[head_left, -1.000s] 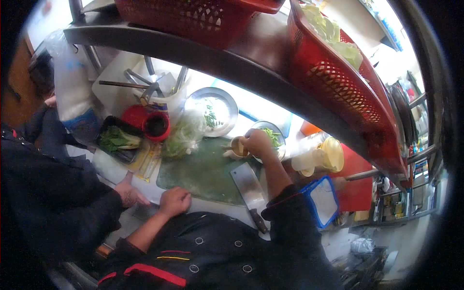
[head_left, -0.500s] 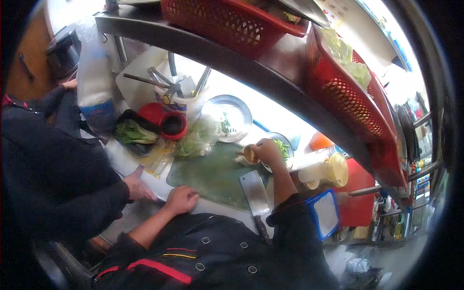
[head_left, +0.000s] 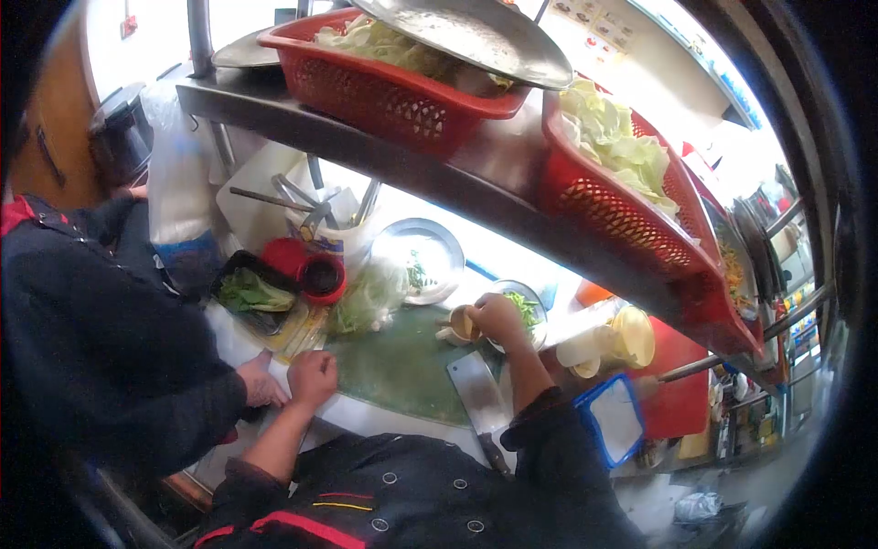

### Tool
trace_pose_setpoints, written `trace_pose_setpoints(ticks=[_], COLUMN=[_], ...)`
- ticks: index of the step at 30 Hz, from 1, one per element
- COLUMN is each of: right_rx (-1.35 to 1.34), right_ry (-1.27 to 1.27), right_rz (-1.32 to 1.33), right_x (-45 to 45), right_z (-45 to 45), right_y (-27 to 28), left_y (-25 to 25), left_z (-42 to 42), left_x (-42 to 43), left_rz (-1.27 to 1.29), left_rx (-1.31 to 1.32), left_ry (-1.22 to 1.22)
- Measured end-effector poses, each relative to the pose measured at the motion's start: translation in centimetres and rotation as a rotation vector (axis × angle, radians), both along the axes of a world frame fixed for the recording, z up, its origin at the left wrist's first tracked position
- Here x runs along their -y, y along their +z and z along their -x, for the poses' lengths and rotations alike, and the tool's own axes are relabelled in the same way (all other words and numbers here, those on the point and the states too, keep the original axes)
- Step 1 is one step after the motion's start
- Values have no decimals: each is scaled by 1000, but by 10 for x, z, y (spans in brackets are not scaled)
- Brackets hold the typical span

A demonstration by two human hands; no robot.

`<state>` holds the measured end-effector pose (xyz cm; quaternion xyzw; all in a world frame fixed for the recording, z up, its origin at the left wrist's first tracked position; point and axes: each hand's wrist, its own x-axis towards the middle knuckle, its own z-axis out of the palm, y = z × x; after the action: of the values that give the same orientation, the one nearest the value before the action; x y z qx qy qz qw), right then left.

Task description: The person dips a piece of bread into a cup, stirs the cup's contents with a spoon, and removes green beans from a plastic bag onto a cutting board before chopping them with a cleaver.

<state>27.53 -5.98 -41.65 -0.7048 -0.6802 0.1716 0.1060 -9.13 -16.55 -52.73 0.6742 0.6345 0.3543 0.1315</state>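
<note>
pinching the rim of a small round brown-and-cream cup [head_left: 461,324] with the right hand [head_left: 499,320], at the far right of a flat green cutting board [head_left: 398,366]; curling the left hand [head_left: 313,378] into a loose, narrow fist by the near edge of the white counter [head_left: 361,418], just beside a co-worker's hand [head_left: 262,382]; having a broad steel cleaver with a dark handle [head_left: 478,387] lying near the cup.

The black-sleeved left arm [head_left: 285,444], bared along the forearm, is extended from the near side at the left, and the bare left hand [head_left: 313,378] is curled into a loose fist. The black-sleeved right arm [head_left: 529,371], also bared, is stretched farther toward the far side and angled leftward, the bare right hand [head_left: 498,322] being closed with bent fingers.
</note>
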Motion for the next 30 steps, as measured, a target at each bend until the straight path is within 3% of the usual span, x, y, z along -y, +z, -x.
trace_pose_setpoints(ticks=[6, 10, 14, 16, 30], right_rx=[-3, -127, -233, -330, -720], right_ry=[-8, -96, -156, -196, -286], right_rz=[42, -153, -71, -65, -79], right_x=[-3, 18, 33, 43, 60], right_z=[-8, -13, -19, -19, -32], right_y=[0, 9, 21, 27, 13], left_y=[-4, -6, -4, -5, -9], left_z=[-4, -6, -10, -8, -13], left_x=[-1, 0, -2, 0, -4], left_rz=[-23, -26, -7, -148, -125], left_rx=[-106, -101, -132, -143, -300], left_ry=[-18, -13, 5, -41, 7])
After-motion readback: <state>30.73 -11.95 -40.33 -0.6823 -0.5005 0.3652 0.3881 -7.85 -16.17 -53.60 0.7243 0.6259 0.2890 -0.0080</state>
